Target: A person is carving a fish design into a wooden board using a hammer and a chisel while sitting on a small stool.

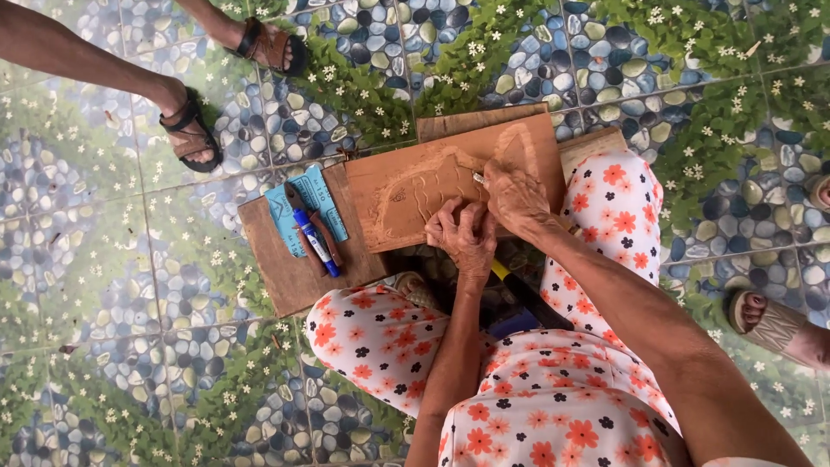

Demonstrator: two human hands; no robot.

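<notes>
My right hand (pixel 516 197) grips a small carving tool (pixel 478 178), my left hand (pixel 464 235) is closed beside it on the wooden panel (pixel 415 186); the left part is carved, the far right only outlined.

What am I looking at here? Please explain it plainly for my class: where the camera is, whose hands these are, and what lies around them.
The one picture comes from a camera on a seated person's head, looking down over flowered clothing. Their right hand holds a small metal tool against a carved wooden panel; the left hand rests at the panel's lower edge. Beside it, a darker wooden board carries a blue card, a blue marker and further tools. Sandalled feet on the pebble-patterned tiles belong to other people.
</notes>
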